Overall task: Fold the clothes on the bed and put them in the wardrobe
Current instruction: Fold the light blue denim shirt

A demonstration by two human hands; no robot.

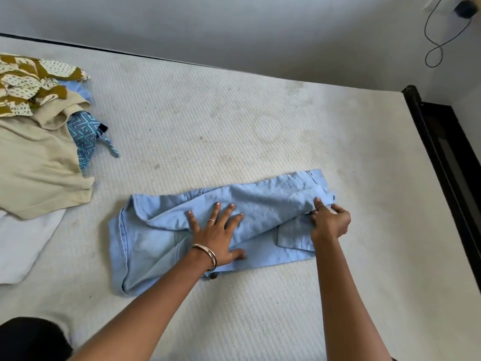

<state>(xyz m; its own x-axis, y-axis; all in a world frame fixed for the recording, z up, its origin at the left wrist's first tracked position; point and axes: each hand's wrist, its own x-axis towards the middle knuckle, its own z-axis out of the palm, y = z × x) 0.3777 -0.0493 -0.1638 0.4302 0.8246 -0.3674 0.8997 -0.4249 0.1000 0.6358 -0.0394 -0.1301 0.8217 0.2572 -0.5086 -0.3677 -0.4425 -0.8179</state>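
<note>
Right now your light blue denim shirt lies on the near-middle of the mattress, its long axis running left to right across your reach, well apart from the unfolded clothes pile at the far left. Your left hand is spread flat, fingers straight, pressing the shirt's middle, while your right hand pinches the folded-over cloth at the shirt's right end. Judging from this, the right hand is nearer the loose end, so the next fold would likely carry that end leftward toward the pinning hand.
</note>
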